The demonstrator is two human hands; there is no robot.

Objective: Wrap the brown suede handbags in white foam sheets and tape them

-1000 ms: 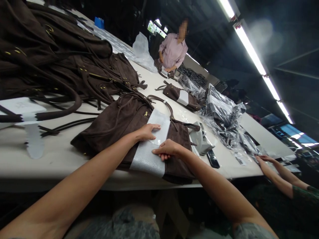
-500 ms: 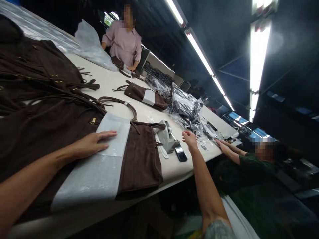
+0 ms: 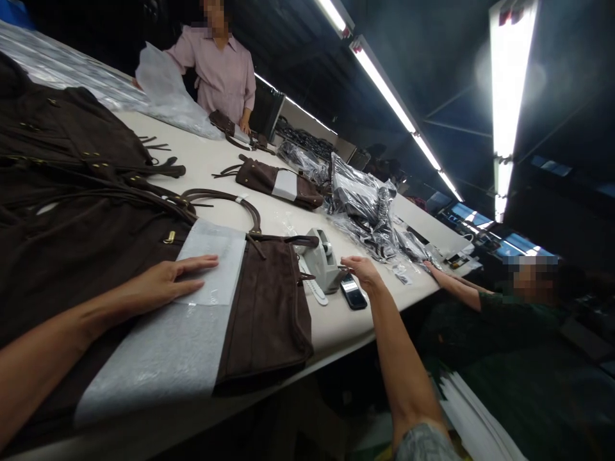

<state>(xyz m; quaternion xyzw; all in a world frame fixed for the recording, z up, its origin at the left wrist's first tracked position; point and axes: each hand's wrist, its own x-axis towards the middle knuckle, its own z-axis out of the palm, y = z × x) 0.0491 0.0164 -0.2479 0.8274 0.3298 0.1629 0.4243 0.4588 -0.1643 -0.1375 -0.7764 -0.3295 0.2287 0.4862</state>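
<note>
Bag, long axis along the table edge, lies beneath my wide-spread left hand, left of my narrowed right hand beside the tape dispenser, its hold unclear.

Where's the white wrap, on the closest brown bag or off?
On: the white wrap lies across the brown bag, partly under the left hand. The bag's underside is hidden.
</note>
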